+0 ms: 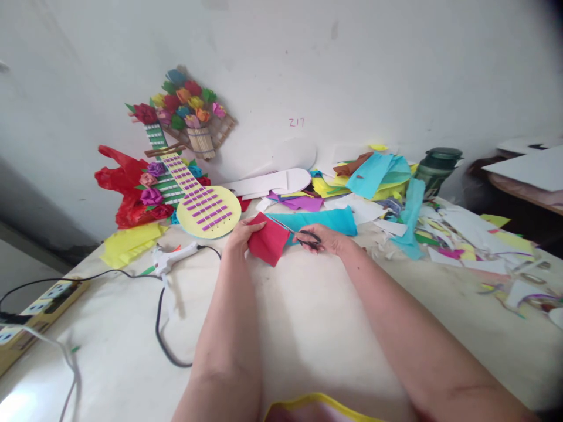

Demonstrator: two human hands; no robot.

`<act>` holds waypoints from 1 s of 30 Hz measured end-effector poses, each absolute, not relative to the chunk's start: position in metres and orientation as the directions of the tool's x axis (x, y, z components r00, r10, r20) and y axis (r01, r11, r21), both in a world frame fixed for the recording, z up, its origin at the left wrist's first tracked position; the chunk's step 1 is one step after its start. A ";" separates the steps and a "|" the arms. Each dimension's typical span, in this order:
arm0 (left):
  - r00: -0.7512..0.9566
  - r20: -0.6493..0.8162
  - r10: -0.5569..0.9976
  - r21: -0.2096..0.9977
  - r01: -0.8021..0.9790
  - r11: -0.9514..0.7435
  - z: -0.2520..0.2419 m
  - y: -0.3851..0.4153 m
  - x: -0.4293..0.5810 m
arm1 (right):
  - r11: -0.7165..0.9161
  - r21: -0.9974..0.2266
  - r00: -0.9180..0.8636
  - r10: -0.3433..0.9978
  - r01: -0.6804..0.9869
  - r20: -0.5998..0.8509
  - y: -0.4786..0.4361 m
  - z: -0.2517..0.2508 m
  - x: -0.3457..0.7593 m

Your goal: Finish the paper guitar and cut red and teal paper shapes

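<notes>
One red sheet (267,241) in left hand (240,235), scissors (308,242) in right hand (326,239).

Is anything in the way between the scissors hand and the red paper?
Nothing that I can see. The right hand holds the scissors, with their blades right at the upper edge of the red paper, held in the left hand. The blue paper lies behind, not between them.

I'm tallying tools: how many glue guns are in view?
1: a white plastic glue gun on the pale table, left of the left hand; others could be hidden under multicoloured paper scraps.
</notes>
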State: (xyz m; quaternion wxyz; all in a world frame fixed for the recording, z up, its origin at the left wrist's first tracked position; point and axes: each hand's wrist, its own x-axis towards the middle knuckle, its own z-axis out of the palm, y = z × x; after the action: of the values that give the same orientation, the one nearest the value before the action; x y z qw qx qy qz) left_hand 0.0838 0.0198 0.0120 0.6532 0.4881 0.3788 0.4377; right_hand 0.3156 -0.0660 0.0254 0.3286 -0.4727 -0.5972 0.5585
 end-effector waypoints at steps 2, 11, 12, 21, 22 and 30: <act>0.331 -0.061 0.942 0.969 -0.206 0.136 0.011 0.021 0.083 | -0.095 -0.977 -0.321 0.935 0.188 -0.153 -0.064 0.024 0.315; 0.332 -0.048 0.942 0.972 -0.203 0.121 0.010 0.022 0.083 | -0.069 -0.974 -0.324 0.936 0.215 -0.138 -0.062 0.020 0.317; 0.335 -0.050 0.941 0.972 -0.199 0.122 0.010 0.022 0.084 | -0.062 -0.972 -0.326 0.935 0.225 -0.136 -0.063 0.020 0.317; 0.380 -0.093 0.920 0.960 -0.211 0.185 0.012 0.017 0.090 | -0.002 -0.971 -0.346 0.934 0.240 -0.088 -0.065 0.022 0.316; 0.378 -0.091 0.921 0.959 -0.217 0.184 0.012 0.017 0.090 | -0.006 -0.972 -0.344 0.935 0.236 -0.089 -0.065 0.022 0.316; 0.351 -0.076 0.933 0.957 -0.238 0.168 0.009 0.022 0.088 | 0.010 -0.974 -0.357 0.931 0.227 -0.074 -0.064 0.021 0.316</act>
State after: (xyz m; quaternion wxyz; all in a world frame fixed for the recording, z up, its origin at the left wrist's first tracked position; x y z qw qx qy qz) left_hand 0.0878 0.0217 0.0086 0.6708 0.4750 0.3659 0.4365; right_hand 0.3158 -0.0636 0.0212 0.3308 -0.4604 -0.6288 0.5322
